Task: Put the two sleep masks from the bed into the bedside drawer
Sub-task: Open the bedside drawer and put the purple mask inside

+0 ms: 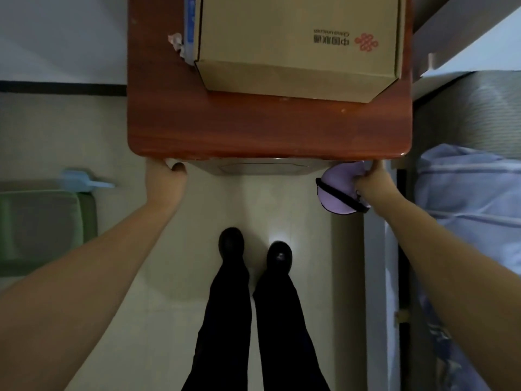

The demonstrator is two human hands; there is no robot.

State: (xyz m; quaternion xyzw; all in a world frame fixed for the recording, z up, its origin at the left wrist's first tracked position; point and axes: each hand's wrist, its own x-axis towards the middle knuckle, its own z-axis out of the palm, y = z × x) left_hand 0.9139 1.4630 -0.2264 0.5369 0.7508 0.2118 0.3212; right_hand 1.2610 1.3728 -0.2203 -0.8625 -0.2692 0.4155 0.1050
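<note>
Head view: right hand pinches purple sleep masks just under bedside counter edge, left hand curled there; pull drawer straight, masks clear.

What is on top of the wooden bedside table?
A closed cardboard box covers most of the bedside table. Beside it lie a blue item and crumpled paper. Whatever is under or inside the box is hidden.
</note>
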